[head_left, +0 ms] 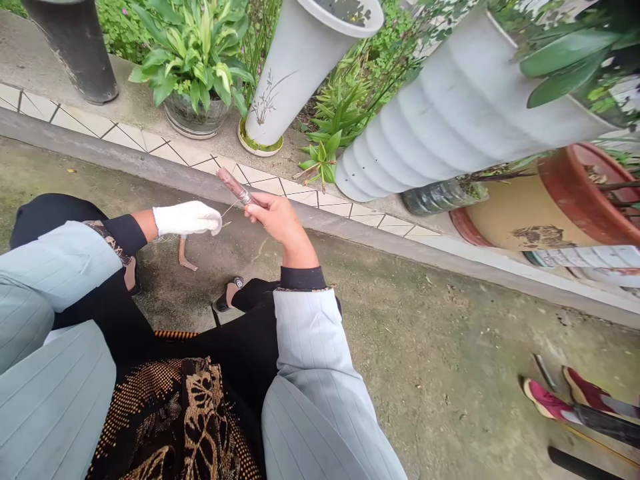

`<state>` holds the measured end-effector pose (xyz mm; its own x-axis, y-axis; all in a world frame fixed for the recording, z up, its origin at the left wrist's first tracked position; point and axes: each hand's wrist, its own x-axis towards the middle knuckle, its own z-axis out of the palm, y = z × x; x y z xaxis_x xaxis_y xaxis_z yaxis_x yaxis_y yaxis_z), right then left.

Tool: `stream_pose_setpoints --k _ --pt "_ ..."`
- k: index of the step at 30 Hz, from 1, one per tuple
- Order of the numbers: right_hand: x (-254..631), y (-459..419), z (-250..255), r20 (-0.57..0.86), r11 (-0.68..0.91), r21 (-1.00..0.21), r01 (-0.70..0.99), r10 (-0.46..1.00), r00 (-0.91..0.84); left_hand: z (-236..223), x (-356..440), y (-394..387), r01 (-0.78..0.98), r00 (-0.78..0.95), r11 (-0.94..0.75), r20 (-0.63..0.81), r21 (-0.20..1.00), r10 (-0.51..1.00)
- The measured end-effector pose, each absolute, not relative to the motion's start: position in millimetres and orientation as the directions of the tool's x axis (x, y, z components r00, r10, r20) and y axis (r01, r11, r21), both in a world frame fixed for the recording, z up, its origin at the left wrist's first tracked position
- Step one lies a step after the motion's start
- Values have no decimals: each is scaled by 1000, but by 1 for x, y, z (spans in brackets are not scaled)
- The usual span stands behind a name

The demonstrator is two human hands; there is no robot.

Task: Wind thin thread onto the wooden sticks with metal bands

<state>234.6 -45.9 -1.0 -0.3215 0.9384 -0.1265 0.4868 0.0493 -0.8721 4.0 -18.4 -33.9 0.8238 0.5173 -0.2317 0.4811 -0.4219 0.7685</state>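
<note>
My right hand (pixel 275 217) is bare and grips a short brown wooden stick (pixel 229 181) near its lower end. Thin silvery wire (pixel 245 196) is wound in several turns around the stick, just beyond my fingers. From there a strand runs across to my left hand (pixel 187 219), which wears a white glove and is closed on the wire. Loose loops of thin wire hang under the glove. Below that hand, a bent brown piece (pixel 185 255) shows above the concrete; its kind is unclear.
Ahead runs a tiled ledge (pixel 185 152) with a leafy potted plant (pixel 197 117), a tall white pot (pixel 295 67), a ribbed grey planter (pixel 425 113) and a brown-and-cream pot (pixel 520 200). Another person's red shoes (pixel 547 399) are at the lower right on the concrete floor (pixel 425 347).
</note>
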Motion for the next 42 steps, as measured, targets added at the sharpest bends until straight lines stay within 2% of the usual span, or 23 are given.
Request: stream_pose_setpoints --k 3,6,9,12,14,15,16,18,19,20,23,26,28,30,32,34,36,38,40,42 --pt "223 -45 -13 -130 60 -702 709 969 -211 -37 9 -25 413 860 -351 -234 840 453" --pt "209 -48 -16 -146 64 -391 918 981 -131 -41 12 -26 399 869 -329 -237 856 435" --pt "200 -52 -16 -198 84 -153 985 973 -114 -41 13 -24 426 859 -380 -234 821 455" --pt "196 -55 -14 -394 166 -45 985 903 -170 -37 11 -22 455 861 -496 -224 740 456" --pt "199 -55 -12 -569 281 -128 951 765 -302 -36 9 -21 460 867 -533 -229 710 443" --pt "203 -55 -9 -629 329 -241 913 663 -406 -37 8 -20 453 872 -522 -236 723 430" --pt "208 -55 -7 -644 352 -392 850 555 -526 -38 6 -19 441 876 -487 -243 754 416" --pt "223 -54 -2 -532 248 -707 662 429 -730 -41 2 -17 411 877 -363 -254 836 408" --pt "230 -53 1 -424 153 -825 545 469 -774 -44 0 -16 395 871 -286 -257 873 420" --pt "237 -52 2 -321 60 -898 435 586 -744 -47 -1 -16 379 860 -210 -258 901 440" --pt "250 -48 1 -127 -66 -987 149 886 -447 -54 -1 -16 340 830 -60 -269 939 488" --pt "251 -41 -9 -124 -114 -991 69 978 -170 -55 3 -20 329 838 -66 -259 942 481" --pt "248 -36 -16 -185 -172 -967 190 981 -54 -51 7 -24 329 852 -146 -227 933 472" --pt "247 -33 -21 -219 -204 -877 436 976 17 -47 10 -26 343 859 -256 -192 904 474" --pt "245 -33 -24 -207 -167 -680 714 978 32 -42 11 -28 378 859 -377 -168 846 484" --pt "239 -37 -24 -203 -100 -420 902 979 14 -38 11 -28 421 859 -492 -161 762 486" --pt "229 -41 -24 -262 -36 -196 980 965 -17 -34 11 -27 469 854 -585 -170 661 492" --pt "218 -46 -24 -380 50 -67 997 922 -71 -31 10 -25 532 828 -641 -184 554 529" --pt "210 -50 -21 -523 189 -90 978 827 -208 -28 8 -21 596 790 -660 -186 458 584" --pt "211 -53 -14 -614 305 -312 900 658 -436 -28 5 -15 632 760 -649 -176 424 626"
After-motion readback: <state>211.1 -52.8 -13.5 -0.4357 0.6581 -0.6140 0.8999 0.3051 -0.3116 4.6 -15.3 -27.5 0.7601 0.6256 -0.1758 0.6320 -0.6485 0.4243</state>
